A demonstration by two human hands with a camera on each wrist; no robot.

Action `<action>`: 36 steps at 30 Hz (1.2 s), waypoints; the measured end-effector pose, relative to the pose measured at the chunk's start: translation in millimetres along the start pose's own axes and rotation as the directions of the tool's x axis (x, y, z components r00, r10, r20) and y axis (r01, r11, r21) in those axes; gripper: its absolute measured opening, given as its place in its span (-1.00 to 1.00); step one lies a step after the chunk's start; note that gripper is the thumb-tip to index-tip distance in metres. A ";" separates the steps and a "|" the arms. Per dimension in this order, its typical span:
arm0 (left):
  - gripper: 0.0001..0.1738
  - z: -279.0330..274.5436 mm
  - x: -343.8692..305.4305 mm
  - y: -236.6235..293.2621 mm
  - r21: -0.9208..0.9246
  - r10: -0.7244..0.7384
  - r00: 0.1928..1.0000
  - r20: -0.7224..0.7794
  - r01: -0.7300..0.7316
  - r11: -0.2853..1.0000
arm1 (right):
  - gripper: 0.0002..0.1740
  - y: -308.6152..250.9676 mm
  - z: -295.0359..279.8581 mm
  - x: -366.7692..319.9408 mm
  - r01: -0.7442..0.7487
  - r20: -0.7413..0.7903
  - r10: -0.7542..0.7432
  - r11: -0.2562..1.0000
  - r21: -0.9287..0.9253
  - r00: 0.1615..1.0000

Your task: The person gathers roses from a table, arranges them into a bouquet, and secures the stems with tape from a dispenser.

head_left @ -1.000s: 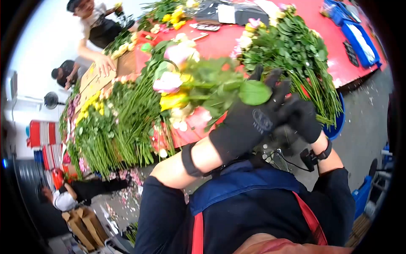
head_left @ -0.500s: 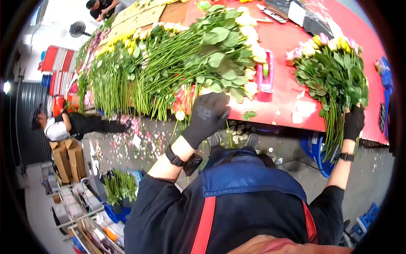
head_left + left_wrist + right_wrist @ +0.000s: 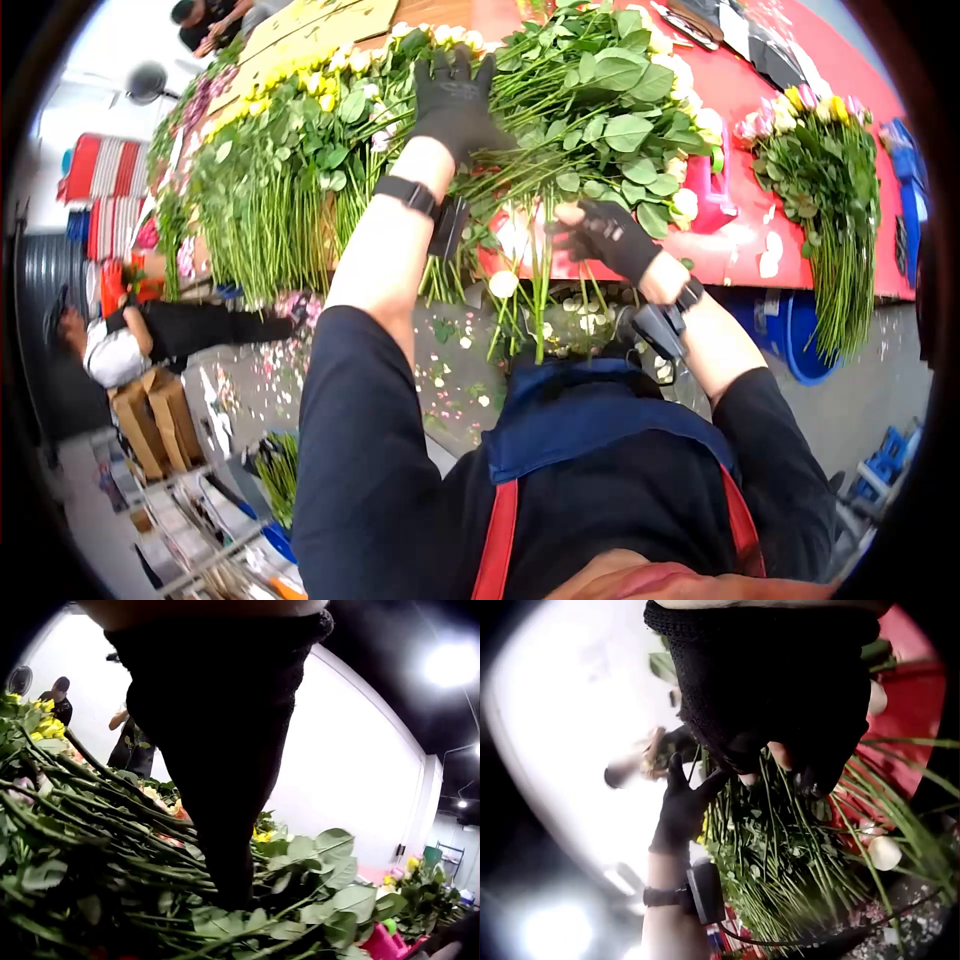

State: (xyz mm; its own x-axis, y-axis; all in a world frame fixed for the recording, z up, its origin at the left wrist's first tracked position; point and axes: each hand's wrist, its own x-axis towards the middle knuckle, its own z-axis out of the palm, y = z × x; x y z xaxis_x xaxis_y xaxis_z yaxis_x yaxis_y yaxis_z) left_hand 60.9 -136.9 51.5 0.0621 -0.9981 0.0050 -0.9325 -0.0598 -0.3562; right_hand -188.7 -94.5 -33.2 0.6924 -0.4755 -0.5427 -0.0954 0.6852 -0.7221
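Note:
My left hand (image 3: 455, 105), in a black glove, reaches over the pile of rose stems (image 3: 540, 140) with its fingers spread. In the left wrist view, the dark glove (image 3: 232, 772) comes down among stems and leaves. My right hand (image 3: 610, 235) is at the pile's front, close by several loose green stems (image 3: 543, 290), its fingers loosely bent toward them; bare fingertips show beyond the glove. Cream rose heads (image 3: 680, 75) face right along the pile. A tidy bunch of pink, yellow and cream roses (image 3: 815, 160) lies at the table's right, stems overhanging the front edge.
A pink tape dispenser (image 3: 713, 190) stands right of the pile on the red table (image 3: 745, 250). Below the edge is a blue bucket (image 3: 810, 345). More yellow roses (image 3: 290, 90) lie leftward. Petals litter the floor (image 3: 450, 380). Other people (image 3: 150, 335) are at the left.
Both hands worked together at a mixed rose bunch; then my right hand set it at the right and let go, moving left to the pile. My left hand has reached forward over the stems.

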 end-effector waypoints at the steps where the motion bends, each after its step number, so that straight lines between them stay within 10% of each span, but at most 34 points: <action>1: 0.45 9.5 9.6 -9.4 -0.069 -0.035 0.990 0.135 0.044 0.997 | -0.62 1.9 12.1 14.7 -0.005 -0.047 0.011 0.992 0.128 0.999; 3: 0.35 31.8 22.9 -28.0 -0.246 -0.018 0.936 0.352 0.111 0.963 | -0.70 9.4 22.6 39.9 -0.013 -0.104 0.051 0.942 0.336 0.993; 7: -0.26 40.9 23.6 -41.0 -0.484 0.120 0.963 0.241 0.012 0.875 | -0.71 25.5 40.6 80.9 0.238 -0.349 -0.087 0.876 0.419 0.933; 11: -0.28 17.0 4.1 -30.8 -0.556 0.177 0.948 0.265 0.000 0.831 | -0.50 17.9 56.9 83.6 0.282 -0.678 -0.233 0.959 -0.040 0.697; 15: -0.15 46.3 -19.2 -16.9 -0.592 0.184 0.966 0.183 -0.041 0.805 | -0.25 20.7 32.4 109.0 -0.004 -0.680 -0.534 0.785 -0.620 0.503; 19: -0.18 56.8 -67.5 -13.6 -0.551 0.067 0.962 -0.266 -0.209 0.808 | -0.33 11.5 30.7 112.9 -0.112 -0.756 -0.463 0.815 -0.568 0.463; 21: -0.22 47.0 -93.8 -19.0 -0.524 0.008 0.896 -0.444 -0.268 0.808 | -0.38 35.7 2.7 139.3 -0.118 -0.637 -0.674 0.646 -0.754 0.374; 24: -0.49 21.2 -136.7 -32.8 -0.589 -0.106 0.782 -0.614 -0.365 0.721 | -0.75 27.1 22.0 115.0 -0.501 -0.286 -0.893 0.082 -0.862 0.347; 25: -0.53 17.3 -147.8 -37.0 -0.646 -0.153 0.765 -0.625 -0.397 0.652 | -0.86 21.8 34.9 95.8 0.193 -0.589 -0.771 0.633 -0.750 0.241; 27: -0.61 9.8 -172.0 -40.0 -0.748 -0.229 0.776 -0.587 -0.411 0.521 | -0.92 10.0 63.5 54.8 0.736 -0.755 -0.520 0.673 -0.074 0.400; 31: -0.70 -2.2 -206.1 -38.7 -0.963 -0.244 0.932 -0.269 -0.253 0.093 | -0.79 15.4 96.4 -30.5 0.678 -0.606 -0.575 0.731 -0.078 0.550; 36: -0.55 -10.2 -203.1 -15.1 -0.899 0.106 0.994 0.002 0.048 -0.435 | -0.76 30.6 100.6 -104.1 0.620 -0.322 -0.704 0.710 -0.334 0.633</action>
State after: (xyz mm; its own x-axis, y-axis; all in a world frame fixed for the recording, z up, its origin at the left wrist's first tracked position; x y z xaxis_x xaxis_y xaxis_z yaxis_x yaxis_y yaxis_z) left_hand 58.8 66.5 65.3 -0.0360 -0.9988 -0.0343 0.0885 -0.0373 0.9954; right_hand -191.7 31.4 44.4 0.2752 -0.9610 0.0267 0.1228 0.0076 -0.9924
